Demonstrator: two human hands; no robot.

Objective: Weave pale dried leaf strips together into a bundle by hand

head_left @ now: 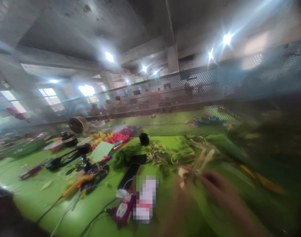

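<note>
Both of my hands are low on the right over the green table [7,169] and blurred by motion. My left hand [183,184] is closed around a small pale, leaf-like piece [183,171], whose kind I cannot make out. Close beside it, my right hand [215,184] has its fingers curled in a pinch; what lies between them is hidden. Just behind the hands, long pale-green leaf-like strips [206,159] reach up and back. A heap of cream and green flower-like pieces [159,153] lies to the left of these strips.
Left of my hands lie a dark phone [129,176], a purple box with a red light [123,209] and an orange-handled glue gun [78,184] with cords. Farther back are pink pieces [119,137], a tape roll [78,124] and a perforated metal panel [150,102].
</note>
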